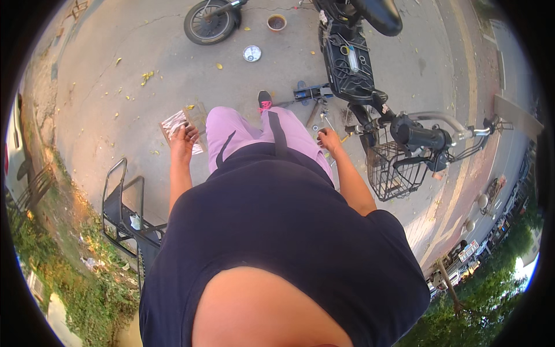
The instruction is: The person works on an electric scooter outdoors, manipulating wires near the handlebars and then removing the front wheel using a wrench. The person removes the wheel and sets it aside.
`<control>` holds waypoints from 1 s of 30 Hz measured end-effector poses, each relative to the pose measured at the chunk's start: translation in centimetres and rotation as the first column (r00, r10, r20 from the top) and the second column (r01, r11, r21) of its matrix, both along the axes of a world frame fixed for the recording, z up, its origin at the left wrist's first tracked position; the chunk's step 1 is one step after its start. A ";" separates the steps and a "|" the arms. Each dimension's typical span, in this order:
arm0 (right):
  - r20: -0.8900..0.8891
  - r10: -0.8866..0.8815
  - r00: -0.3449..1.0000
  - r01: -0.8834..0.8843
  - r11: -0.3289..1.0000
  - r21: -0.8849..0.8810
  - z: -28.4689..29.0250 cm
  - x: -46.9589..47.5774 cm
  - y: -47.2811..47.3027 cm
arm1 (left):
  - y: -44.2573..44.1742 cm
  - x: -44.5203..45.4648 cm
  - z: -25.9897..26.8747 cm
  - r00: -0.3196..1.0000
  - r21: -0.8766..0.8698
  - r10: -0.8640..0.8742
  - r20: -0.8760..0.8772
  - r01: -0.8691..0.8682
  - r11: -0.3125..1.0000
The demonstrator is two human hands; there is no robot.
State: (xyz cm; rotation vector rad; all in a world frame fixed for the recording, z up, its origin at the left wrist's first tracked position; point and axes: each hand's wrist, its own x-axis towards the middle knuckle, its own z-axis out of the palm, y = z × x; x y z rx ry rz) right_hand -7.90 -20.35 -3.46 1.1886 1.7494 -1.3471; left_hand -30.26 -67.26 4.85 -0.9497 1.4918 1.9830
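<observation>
My left hand [185, 135] is over a shallow cardboard box [167, 130] with shiny, crinkled silvery material [174, 122] on it. The fingers are loosely bent and apart, and I see nothing gripped in them; whether they touch the box is unclear. Off my right knee hangs my right hand [328, 139], its fingers curled and partly hidden. Beyond it several hand tools [323, 113] lie on the pavement, beside a blue floor jack [313, 93]. An electric bike [352, 65] stands to the right, with tools and rings on its black footboard [342, 65].
A detached-looking wheel [211, 21] is at the top, near a bowl of dark liquid [276, 22] and a round white lid-like disc [252, 54]. The wire basket [396, 171] and handlebar [459, 128] jut out on my right. A black folding chair [130, 217] stands behind on my left.
</observation>
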 end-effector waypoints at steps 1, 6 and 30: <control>-0.040 -0.046 0.998 0.046 0.999 -0.008 -0.3 -2.4 -0.1 | -0.1 0.2 -0.2 0.999 -0.036 0.008 0.042 -0.007 0.999; -0.059 -0.163 0.985 0.161 0.986 -0.041 -1.6 -11.7 -1.9 | -3.4 -1.4 -1.0 0.981 -0.083 0.166 0.096 -0.158 0.984; 0.053 0.568 0.822 -0.543 0.752 0.374 -24.5 -64.8 -23.4 | -2.5 -29.5 -27.0 0.817 0.247 -0.364 0.447 0.278 0.928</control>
